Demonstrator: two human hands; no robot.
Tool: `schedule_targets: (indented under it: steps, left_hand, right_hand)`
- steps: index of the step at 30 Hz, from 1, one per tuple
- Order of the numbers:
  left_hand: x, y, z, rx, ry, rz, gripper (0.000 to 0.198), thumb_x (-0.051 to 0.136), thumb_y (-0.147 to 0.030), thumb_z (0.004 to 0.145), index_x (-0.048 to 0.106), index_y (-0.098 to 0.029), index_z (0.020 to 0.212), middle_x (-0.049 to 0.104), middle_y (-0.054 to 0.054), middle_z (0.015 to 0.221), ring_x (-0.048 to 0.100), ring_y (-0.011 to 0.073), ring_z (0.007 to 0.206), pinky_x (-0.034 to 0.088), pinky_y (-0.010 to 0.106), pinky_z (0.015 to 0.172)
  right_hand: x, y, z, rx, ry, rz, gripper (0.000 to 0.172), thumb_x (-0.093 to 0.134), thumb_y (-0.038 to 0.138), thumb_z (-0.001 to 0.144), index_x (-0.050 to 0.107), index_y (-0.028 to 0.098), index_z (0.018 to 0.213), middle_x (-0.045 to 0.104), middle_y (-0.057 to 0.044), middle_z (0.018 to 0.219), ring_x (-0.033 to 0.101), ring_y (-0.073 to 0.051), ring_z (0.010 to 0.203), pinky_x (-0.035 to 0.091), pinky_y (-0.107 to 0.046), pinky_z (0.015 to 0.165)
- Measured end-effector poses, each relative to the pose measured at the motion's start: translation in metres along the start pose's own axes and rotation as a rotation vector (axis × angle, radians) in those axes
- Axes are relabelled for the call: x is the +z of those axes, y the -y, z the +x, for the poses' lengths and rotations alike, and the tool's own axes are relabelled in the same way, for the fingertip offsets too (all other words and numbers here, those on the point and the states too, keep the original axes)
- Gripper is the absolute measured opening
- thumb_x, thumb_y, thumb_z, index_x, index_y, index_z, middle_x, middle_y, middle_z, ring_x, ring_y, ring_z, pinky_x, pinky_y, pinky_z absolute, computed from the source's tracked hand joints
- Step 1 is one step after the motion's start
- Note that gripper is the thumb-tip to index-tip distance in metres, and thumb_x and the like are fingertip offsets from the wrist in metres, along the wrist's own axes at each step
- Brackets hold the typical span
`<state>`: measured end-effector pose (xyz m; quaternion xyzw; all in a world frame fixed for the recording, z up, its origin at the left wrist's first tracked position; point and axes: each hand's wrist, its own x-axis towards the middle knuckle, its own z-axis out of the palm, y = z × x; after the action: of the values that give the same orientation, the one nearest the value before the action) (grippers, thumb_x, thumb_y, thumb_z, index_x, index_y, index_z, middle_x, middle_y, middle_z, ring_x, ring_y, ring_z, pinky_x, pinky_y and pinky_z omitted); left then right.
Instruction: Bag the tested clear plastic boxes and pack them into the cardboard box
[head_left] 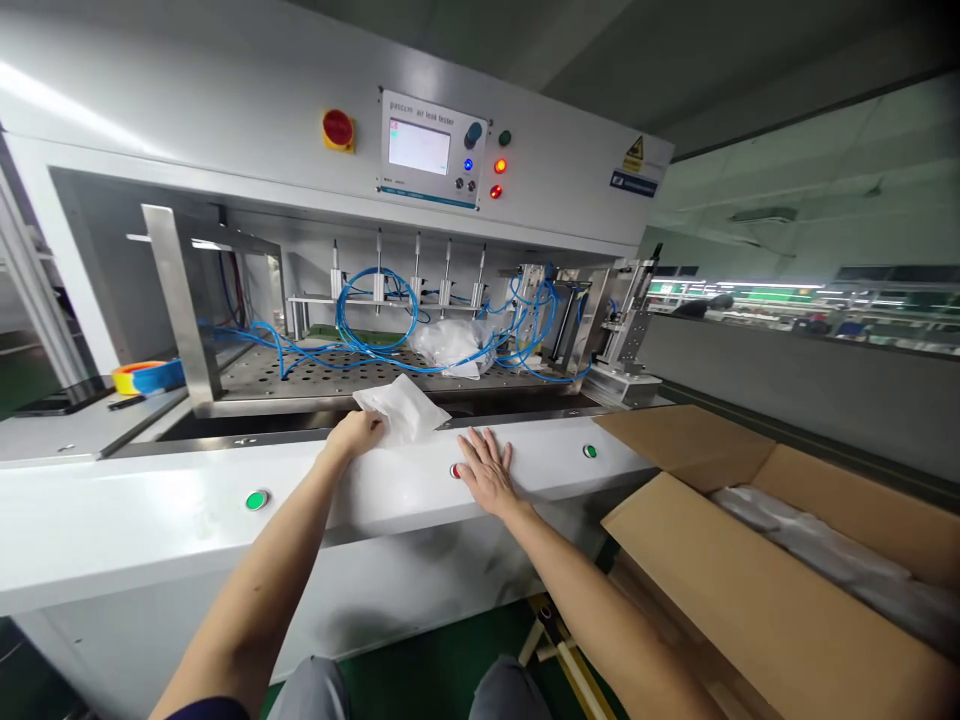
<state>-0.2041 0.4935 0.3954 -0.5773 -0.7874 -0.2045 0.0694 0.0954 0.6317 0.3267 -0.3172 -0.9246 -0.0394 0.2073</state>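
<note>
This is a factory floor, shown by the air leak tester (300,190) and the production lines (802,300) beyond it

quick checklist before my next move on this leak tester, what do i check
Left hand has hold of white bag: ok
Right hand off red button: cannot tell, fingers sit right beside it
Green button uncovered: ok
Tester screen lit: ok
Screen readout good: cannot tell, too small to read
Blue hoses off perforated plate: not ok, they lie across it
</note>
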Motion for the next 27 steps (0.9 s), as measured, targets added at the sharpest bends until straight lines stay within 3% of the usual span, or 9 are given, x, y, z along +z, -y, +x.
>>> schedule_targets:
  steps: [5, 11, 14, 17, 19, 23, 27]
  left_hand:
    - [0.000, -0.003, 0.000, -0.021, 0.002, 0.000, 0.037, 0.044, -0.032, 0.095, 0.077, -0.017, 0.103, 0.077, 0.017, 0.107, 0.073, 0.0305, 0.105, 0.053, 0.033, 0.091]
    - [0.001, -0.004, -0.002, -0.040, 0.013, 0.008, 0.038, 0.041, -0.031, 0.095, 0.076, -0.017, 0.102, 0.077, 0.018, 0.107, 0.072, 0.0308, 0.104, 0.053, 0.033, 0.091]
    - [0.001, -0.003, -0.002, -0.054, 0.014, 0.010, 0.039, 0.040, -0.034, 0.096, 0.076, -0.017, 0.103, 0.077, 0.017, 0.107, 0.073, 0.0305, 0.102, 0.053, 0.033, 0.089]
    - [0.001, -0.003, -0.003, -0.048, 0.015, 0.007, 0.041, 0.039, -0.034, 0.095, 0.076, -0.017, 0.101, 0.077, 0.018, 0.106, 0.073, 0.0309, 0.102, 0.053, 0.033, 0.088]
    - [0.000, -0.003, -0.003, -0.040, 0.017, 0.006, 0.041, 0.039, -0.034, 0.095, 0.076, -0.017, 0.100, 0.077, 0.019, 0.106, 0.073, 0.0321, 0.102, 0.053, 0.035, 0.090]
    - [-0.001, -0.002, -0.004, -0.035, 0.020, 0.007, 0.044, 0.038, -0.036, 0.095, 0.077, -0.017, 0.103, 0.076, 0.020, 0.108, 0.072, 0.0348, 0.104, 0.054, 0.038, 0.091]
    - [0.000, 0.001, -0.002, -0.020, 0.029, 0.019, 0.044, 0.038, -0.036, 0.095, 0.076, -0.017, 0.106, 0.077, 0.019, 0.109, 0.073, 0.0337, 0.105, 0.054, 0.036, 0.091]
  right_hand:
    - [-0.020, -0.005, 0.002, 0.027, 0.050, 0.046, 0.065, 0.054, 0.048, 0.101, 0.043, 0.031, 0.163, 0.027, -0.004, 0.173, 0.014, -0.031, 0.161, 0.014, -0.066, 0.126]
    - [-0.049, 0.009, 0.019, 0.098, 0.200, 0.066, 0.078, 0.069, 0.052, 0.090, 0.046, 0.029, 0.161, 0.033, -0.008, 0.169, 0.023, -0.032, 0.157, 0.028, -0.059, 0.123]
    - [-0.051, 0.013, 0.017, 0.080, 0.166, 0.027, 0.070, 0.062, 0.053, 0.096, 0.047, 0.030, 0.160, 0.035, -0.007, 0.169, 0.025, -0.029, 0.157, 0.030, -0.056, 0.123]
    - [-0.042, 0.015, 0.013, 0.098, 0.073, -0.007, 0.054, 0.039, 0.050, 0.109, 0.051, 0.029, 0.157, 0.040, -0.005, 0.166, 0.029, -0.025, 0.156, 0.032, -0.052, 0.124]
    - [-0.033, 0.017, 0.010, 0.118, 0.054, -0.042, 0.059, 0.034, 0.051, 0.110, 0.048, 0.024, 0.160, 0.036, -0.007, 0.169, 0.027, -0.028, 0.157, 0.030, -0.054, 0.125]
    - [-0.017, 0.017, 0.004, 0.073, 0.071, -0.097, 0.078, 0.042, 0.056, 0.107, 0.025, 0.015, 0.171, 0.011, -0.012, 0.176, 0.008, -0.035, 0.163, 0.014, -0.061, 0.130]
    - [-0.013, 0.014, -0.001, 0.062, 0.102, -0.075, 0.081, 0.040, 0.058, 0.107, 0.018, 0.015, 0.172, 0.003, -0.013, 0.176, -0.001, -0.035, 0.164, 0.008, -0.061, 0.131]
